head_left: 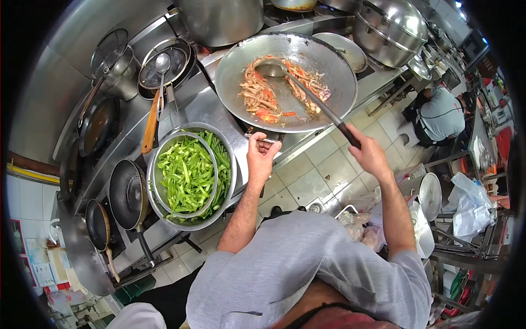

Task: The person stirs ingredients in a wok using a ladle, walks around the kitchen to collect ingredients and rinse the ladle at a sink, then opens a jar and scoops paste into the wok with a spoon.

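My right hand (368, 152) is closed around the black handle of a long ladle (320, 104). The ladle's bowl rests among strips of meat and red pieces (262, 97) in a large wok (334, 68). Just below the wok's near rim, my left hand (264, 159) is closed, thumb and fingers on a small metal lever (267, 140) at the stove front. To the left of that hand, sliced green vegetables (186, 172) fill a metal bowl (155, 186), which sits inside a wider bowl (232, 159) also holding greens.
Several frying pans (127, 192) lie at the left, near a strainer with a spoon (163, 63). A tall pot (219, 22) and a lidded steamer (392, 30) stand behind. Another person (441, 115) bends at the right, beyond the tiled floor (307, 181).
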